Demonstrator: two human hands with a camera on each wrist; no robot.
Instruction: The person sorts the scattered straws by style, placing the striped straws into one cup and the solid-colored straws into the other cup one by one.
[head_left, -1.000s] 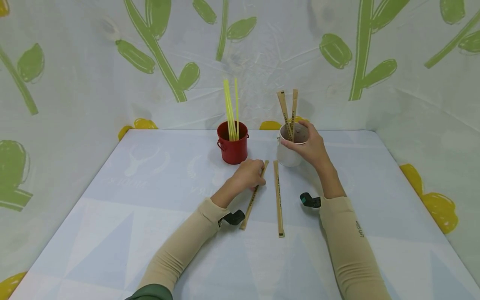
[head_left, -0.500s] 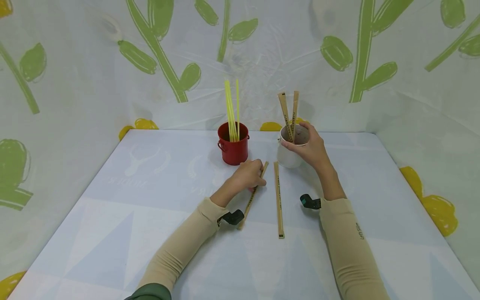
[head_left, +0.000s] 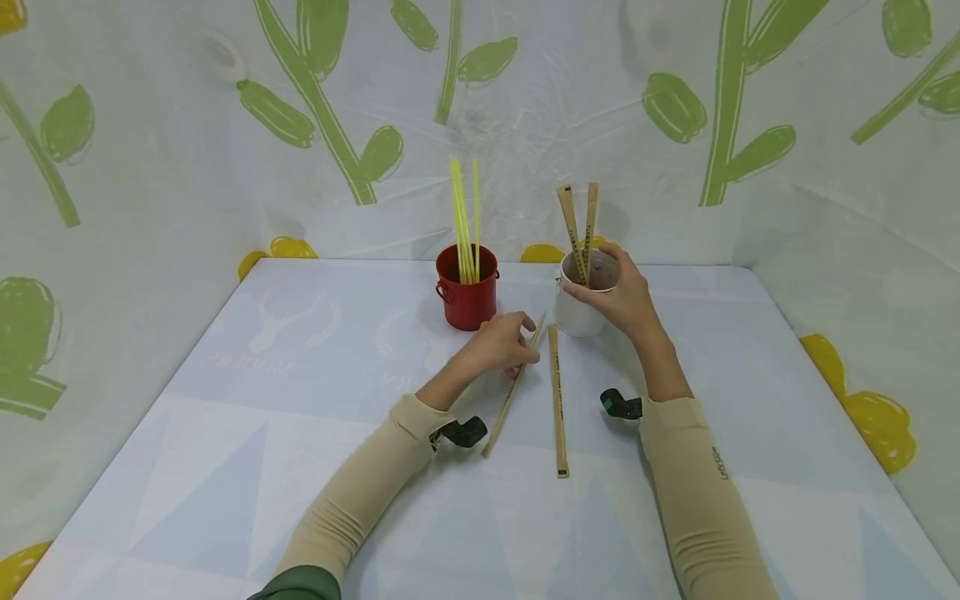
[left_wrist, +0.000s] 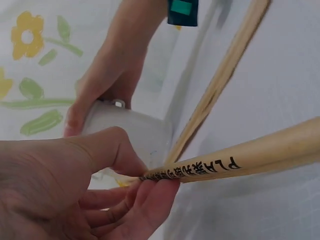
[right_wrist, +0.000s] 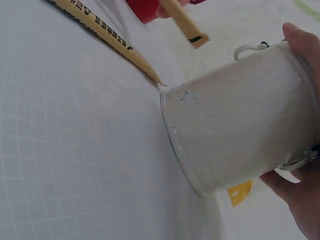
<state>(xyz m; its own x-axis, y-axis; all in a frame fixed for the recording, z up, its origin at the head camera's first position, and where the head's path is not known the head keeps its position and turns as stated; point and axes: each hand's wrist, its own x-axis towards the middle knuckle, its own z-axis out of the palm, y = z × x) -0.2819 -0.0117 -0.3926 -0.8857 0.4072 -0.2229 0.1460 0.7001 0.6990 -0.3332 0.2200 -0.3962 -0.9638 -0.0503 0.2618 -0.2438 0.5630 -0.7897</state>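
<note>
My left hand (head_left: 495, 346) pinches a brown paper-wrapped straw (left_wrist: 240, 159) between thumb and fingertips; black print runs along the wrapper. In the head view the straw slants, its far end pointing toward the white bucket. My right hand (head_left: 630, 302) grips that small white bucket (right_wrist: 235, 120) by its rim, thumb at the near side. The bucket stands upright on the table and has small side handles. Two wrapped straws (head_left: 570, 218) stick up out of it. Another wrapped straw (head_left: 558, 408) lies on the table, to the right of the pinched one.
A red bucket (head_left: 469, 310) holding several yellow straws (head_left: 459, 212) stands just beyond my left hand. The table (head_left: 247, 400) carries a pale blue and white patterned cover. Behind it rises a wall sheet (head_left: 555, 117) with green leaf prints.
My left hand has moved slightly forward and right, shifting the straw's far end toward the white bucket. The right hand stays on the bucket's rim.
</note>
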